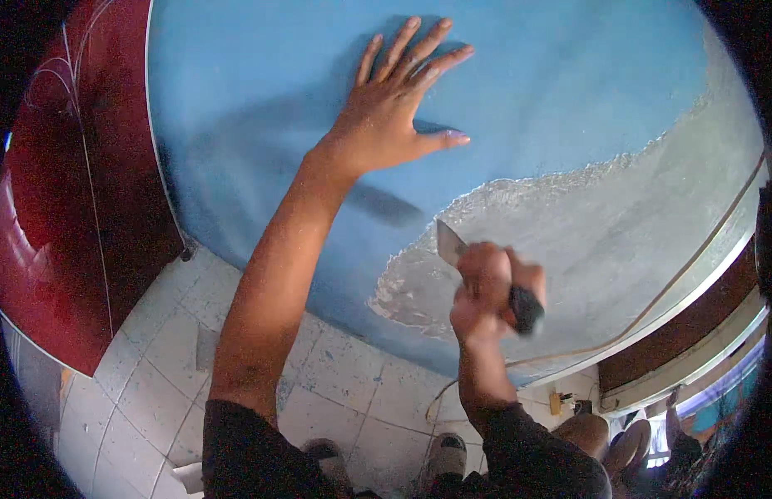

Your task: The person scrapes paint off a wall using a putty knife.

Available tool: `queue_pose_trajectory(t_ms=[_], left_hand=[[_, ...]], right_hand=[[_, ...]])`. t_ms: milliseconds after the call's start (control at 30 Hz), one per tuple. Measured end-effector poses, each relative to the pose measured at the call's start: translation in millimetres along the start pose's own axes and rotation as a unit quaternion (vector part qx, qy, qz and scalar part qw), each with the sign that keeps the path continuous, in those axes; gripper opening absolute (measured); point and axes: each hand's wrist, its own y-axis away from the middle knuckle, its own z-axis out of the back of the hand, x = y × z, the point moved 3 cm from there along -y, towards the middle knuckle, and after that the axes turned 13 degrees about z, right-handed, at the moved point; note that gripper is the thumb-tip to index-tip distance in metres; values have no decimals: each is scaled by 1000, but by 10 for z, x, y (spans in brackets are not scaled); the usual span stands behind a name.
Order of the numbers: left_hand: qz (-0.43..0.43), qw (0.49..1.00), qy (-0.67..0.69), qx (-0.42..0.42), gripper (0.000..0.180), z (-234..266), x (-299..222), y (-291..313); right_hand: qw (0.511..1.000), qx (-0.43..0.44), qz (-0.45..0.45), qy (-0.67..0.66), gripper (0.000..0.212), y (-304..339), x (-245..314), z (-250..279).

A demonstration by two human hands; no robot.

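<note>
My left hand (390, 116) lies against a blue painted wall (561, 91), its fingers spread and nothing in it. Lower and to the right, my right hand (486, 287) is wrapped around a scraper (449, 243) with a flat metal blade and a black handle end. The blade's tip is at the ragged edge between the blue paint and a large grey patch (602, 233) where the paint is off. Whitish flaked paint runs along that edge. Motion blurs my right hand a little.
A glossy dark red panel (61, 216) with thin white lines stands at the left. Below is a pale tiled floor (344, 374) with blue specks, and my feet. A thin cord (436, 403) hangs by the wall's base. Another person's knees (627, 441) show at the lower right.
</note>
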Motion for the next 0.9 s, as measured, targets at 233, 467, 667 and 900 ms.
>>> queue_pose_trajectory(t_ms=[233,467,667,900], left_hand=[[-24,999,23,11,92,-35,-4,7],[-20,1000,22,3,95,-39,13,25],[-8,999,32,36,96,-2,14,25],[-9,999,34,25,98,35,49,5]], right_hand=[[995,-34,-92,19,27,154,-106,-65],[995,-5,-53,90,28,134,34,-101],[987,90,46,122,25,78,176,-5],[991,17,-133,-17,21,300,-90,-145]])
